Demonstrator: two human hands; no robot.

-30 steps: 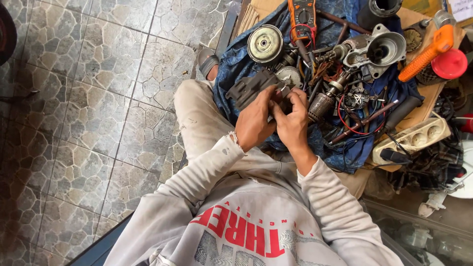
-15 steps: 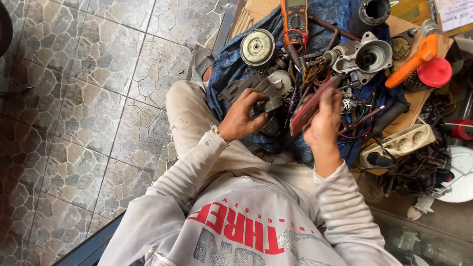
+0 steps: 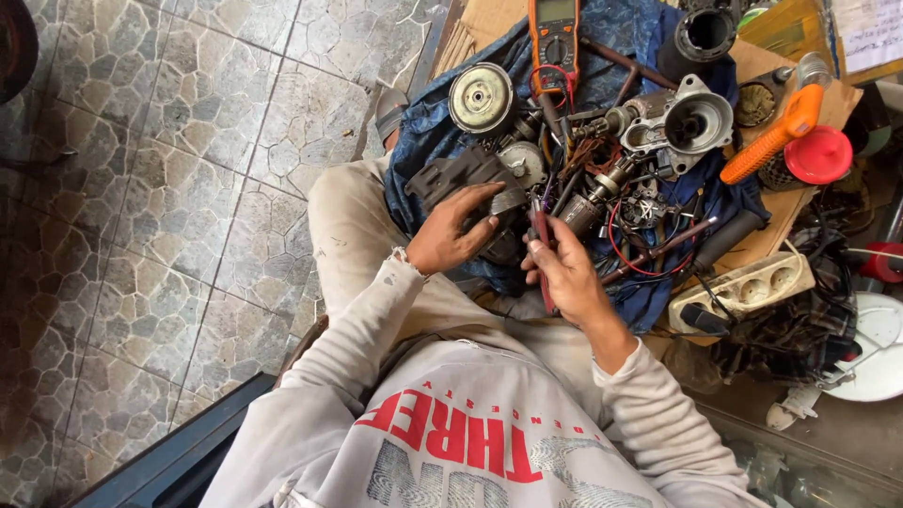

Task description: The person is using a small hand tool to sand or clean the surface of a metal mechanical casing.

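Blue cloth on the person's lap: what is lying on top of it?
On the crumpled blue cloth lie a round silver disc, a grey metal housing, red wires and an orange multimeter. Whatever lies beneath the left hand and the cloth is hidden.

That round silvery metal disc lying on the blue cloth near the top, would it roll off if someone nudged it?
Probably not: the disc lies flat on the rumpled blue cloth, so it would more likely slide or snag. It looks like solid metal, so likely heavy for its size. Stood on edge, it could roll.
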